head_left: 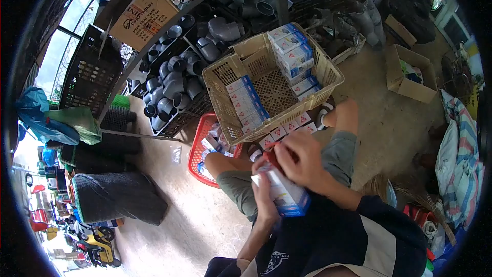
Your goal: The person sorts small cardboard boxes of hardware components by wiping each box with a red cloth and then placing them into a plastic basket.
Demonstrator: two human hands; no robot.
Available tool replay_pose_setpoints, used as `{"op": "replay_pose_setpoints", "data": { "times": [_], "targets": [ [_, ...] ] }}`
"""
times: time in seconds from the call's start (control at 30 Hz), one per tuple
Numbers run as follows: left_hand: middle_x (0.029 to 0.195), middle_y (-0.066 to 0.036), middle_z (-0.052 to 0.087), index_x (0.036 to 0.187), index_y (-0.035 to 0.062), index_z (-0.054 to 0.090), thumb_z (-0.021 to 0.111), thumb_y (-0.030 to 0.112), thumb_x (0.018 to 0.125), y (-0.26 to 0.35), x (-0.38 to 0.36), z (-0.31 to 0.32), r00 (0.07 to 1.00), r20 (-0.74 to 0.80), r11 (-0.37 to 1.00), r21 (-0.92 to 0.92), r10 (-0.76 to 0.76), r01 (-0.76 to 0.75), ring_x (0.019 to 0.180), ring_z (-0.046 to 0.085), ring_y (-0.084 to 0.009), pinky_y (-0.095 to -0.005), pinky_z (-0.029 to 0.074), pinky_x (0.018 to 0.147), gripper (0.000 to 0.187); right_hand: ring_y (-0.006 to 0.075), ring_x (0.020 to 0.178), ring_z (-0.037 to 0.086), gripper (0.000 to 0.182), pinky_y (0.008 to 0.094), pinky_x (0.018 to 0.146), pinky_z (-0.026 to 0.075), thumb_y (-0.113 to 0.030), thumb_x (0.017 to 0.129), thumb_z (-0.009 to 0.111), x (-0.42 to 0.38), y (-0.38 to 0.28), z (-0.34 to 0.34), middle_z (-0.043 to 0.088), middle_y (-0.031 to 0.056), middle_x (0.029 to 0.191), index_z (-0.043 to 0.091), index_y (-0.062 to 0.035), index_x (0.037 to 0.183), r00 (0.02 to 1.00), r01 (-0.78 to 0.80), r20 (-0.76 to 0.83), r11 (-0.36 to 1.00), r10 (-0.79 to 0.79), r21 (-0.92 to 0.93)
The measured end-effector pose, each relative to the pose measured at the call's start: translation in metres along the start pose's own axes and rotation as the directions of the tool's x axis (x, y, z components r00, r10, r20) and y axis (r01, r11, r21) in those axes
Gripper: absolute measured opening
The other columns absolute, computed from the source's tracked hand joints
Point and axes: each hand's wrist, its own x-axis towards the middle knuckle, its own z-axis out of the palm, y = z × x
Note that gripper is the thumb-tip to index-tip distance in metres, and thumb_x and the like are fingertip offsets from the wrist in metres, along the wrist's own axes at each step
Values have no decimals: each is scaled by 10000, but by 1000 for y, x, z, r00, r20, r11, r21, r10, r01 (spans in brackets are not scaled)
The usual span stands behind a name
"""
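Note:
My left hand (264, 195) is wrapped round a blue and white box (287, 192), held over my lap. At the box's upper end my right hand (302, 159) has its fingers bent together on a red item (269, 160), which is partly hidden. In front of my knees stands a tan plastic crate (230, 125) with rows of similar boxes along its left and right sides. More small boxes (279, 132) lie between my feet, beside the crate. A red basket (195, 156) by my knee holds several blue and white boxes.
Grey pipe fittings (174, 84) fill black crates behind the tan crate. A cardboard carton (141, 15) sits at the upper left, and an open carton (412, 74) stands on the floor at the right. A dark mesh roll (118, 197) lies at the left.

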Motion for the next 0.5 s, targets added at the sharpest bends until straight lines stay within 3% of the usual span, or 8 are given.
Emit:
{"op": "replay_pose_setpoints", "data": {
  "times": [0.03, 0.13, 0.23, 0.27, 0.33, 0.4, 0.43, 0.5],
  "targets": [
    [1320, -124, 530, 1379, 50, 434, 414, 513, 1048, 6, 6, -1, 999, 17, 991, -129, -27, 29, 1237, 522, -223, -382, 412, 1066, 570, 320, 658, 527, 161, 427, 621, 403, -120, 825, 687, -8, 3, 7, 545, 124, 686, 600, -24, 730, 995, 103, -12, 993, -102, 61],
    [1250, -112, 552, 1309, 67, 463, 368, 503, 1070, 16, 26, -12, 999, -15, 925, -378, -49, 40, 1156, 566, -215, -366, 459, 1025, 506, 308, 653, 524, 155, 427, 620, 405, -117, 812, 700, -28, -3, 5, 550, 113, 687, 601, -30, 731, 988, 94, 113, 991, -105, 94],
    [1222, -88, 545, 1294, 73, 474, 424, 423, 1071, 9, 21, -12, 996, 90, 1000, -3, -7, 8, 1136, 538, -173, -322, 413, 1025, 418, 298, 617, 511, 221, 403, 619, 413, -147, 796, 724, -11, 7, 5, 536, 98, 660, 577, -43, 669, 993, 93, 61, 992, -98, 87],
    [1228, -76, 539, 1307, 71, 471, 431, 401, 1068, 12, 11, -5, 984, 141, 994, 17, -111, 110, 1160, 514, -161, -320, 393, 1036, 409, 296, 611, 507, 236, 397, 619, 415, -154, 791, 730, -1, 11, 5, 533, 96, 654, 571, -45, 655, 994, 104, 10, 993, -105, 61],
    [1226, -68, 541, 1302, 67, 476, 436, 415, 1066, 7, 10, 2, 991, 82, 986, -122, -107, 117, 1168, 511, -160, -321, 390, 1040, 424, 274, 622, 512, 253, 386, 605, 417, -159, 780, 740, 11, 7, 2, 521, 78, 646, 556, -66, 633, 968, 244, 36, 966, -248, 86],
    [1222, -74, 541, 1290, 65, 481, 429, 428, 1066, 16, 18, -10, 990, 142, 999, -36, 24, -19, 1163, 519, -165, -325, 397, 1036, 430, 263, 664, 532, 245, 388, 612, 434, -171, 785, 746, 10, -2, -2, 530, 68, 670, 565, -78, 649, 919, 360, 115, 921, -378, 149],
    [1202, -82, 549, 1280, 66, 482, 416, 422, 1070, 21, 21, -10, 999, 4, 994, -98, -45, 45, 1144, 536, -171, -333, 405, 1034, 419, 244, 673, 533, 251, 370, 615, 441, -167, 766, 754, 3, -5, 0, 525, 49, 669, 553, -86, 638, 881, 413, 141, 880, -452, 235],
    [1198, -81, 539, 1274, 68, 478, 433, 432, 1062, 35, 23, -13, 999, 30, 977, -210, -32, 37, 1159, 521, -173, -337, 396, 1043, 423, 237, 677, 536, 254, 363, 618, 448, -170, 763, 754, -2, -11, 2, 525, 40, 673, 551, -89, 634, 863, 442, 154, 867, -481, 230]
  ]
}}
